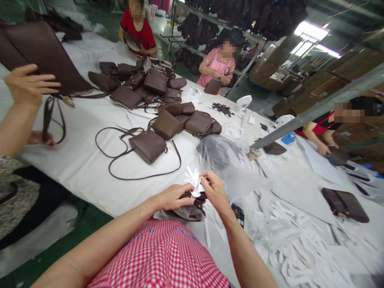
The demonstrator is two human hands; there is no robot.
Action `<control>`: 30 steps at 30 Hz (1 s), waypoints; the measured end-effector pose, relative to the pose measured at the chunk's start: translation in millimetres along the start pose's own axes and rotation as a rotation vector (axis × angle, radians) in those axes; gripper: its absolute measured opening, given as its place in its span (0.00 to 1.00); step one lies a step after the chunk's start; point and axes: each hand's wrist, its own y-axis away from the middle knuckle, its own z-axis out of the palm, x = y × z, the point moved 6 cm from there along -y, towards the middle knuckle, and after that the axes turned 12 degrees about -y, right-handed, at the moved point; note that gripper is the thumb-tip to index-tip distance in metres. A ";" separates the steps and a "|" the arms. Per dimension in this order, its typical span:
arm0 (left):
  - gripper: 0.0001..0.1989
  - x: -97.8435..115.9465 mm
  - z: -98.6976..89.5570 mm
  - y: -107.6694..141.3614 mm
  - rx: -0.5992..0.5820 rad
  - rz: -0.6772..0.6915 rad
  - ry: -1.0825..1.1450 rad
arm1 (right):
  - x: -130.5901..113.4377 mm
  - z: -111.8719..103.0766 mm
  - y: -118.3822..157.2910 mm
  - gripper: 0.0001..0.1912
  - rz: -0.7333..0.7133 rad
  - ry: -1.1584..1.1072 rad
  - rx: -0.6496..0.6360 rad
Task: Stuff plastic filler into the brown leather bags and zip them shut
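Note:
A small brown handbag (188,215) sits against my apron at the table edge, its mouth gaping and some clear plastic showing inside. My left hand (175,197) grips its upper edge, thumb and fingers on either side of the brown rim. Just above the bag, a fanned bunch of white paper strips (193,179) stands upright. My right hand (213,189) pinches the strips from the right, close to the left fingertips. The lower ends of the strips are hidden between the hands and the bag.
Several brown handbags (148,146) with straps lie ahead. A clear plastic bag (222,156) is beyond my right hand, and loose white strips (295,244) cover the right side. At left, a co-worker's hand (31,86) holds a large brown bag. A metal post (315,112) slants across the right.

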 end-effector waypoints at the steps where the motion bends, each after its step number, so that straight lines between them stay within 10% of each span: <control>1: 0.11 2.6 0.4 -0.9 -0.009 0.038 -0.023 | -0.2 3.7 0.3 0.10 0.076 -0.154 -0.046; 5: 0.12 5.8 7.2 -4.8 -0.070 0.090 -0.177 | -6.2 22.1 11.5 0.08 0.313 -0.539 -0.201; 10: 0.12 3.0 5.4 -13.9 -0.187 0.131 -0.369 | -11.2 18.7 10.9 0.07 0.269 -0.603 -0.153; 14: 0.10 -6.1 -4.3 -31.2 -0.284 0.150 -0.386 | -7.3 11.3 6.4 0.08 0.190 -0.379 -0.099; 18: 0.09 -13.9 -6.7 -42.5 -0.317 0.094 -0.272 | -7.0 26.7 11.9 0.21 0.032 0.060 -0.357; 25: 0.08 18.1 -12.2 2.9 0.312 -0.037 -0.603 | 19.0 28.6 3.2 0.10 0.147 0.048 -0.494; 30: 0.12 47.3 30.6 36.6 0.307 0.198 -0.706 | 46.1 28.5 11.8 0.12 0.610 -0.504 -0.578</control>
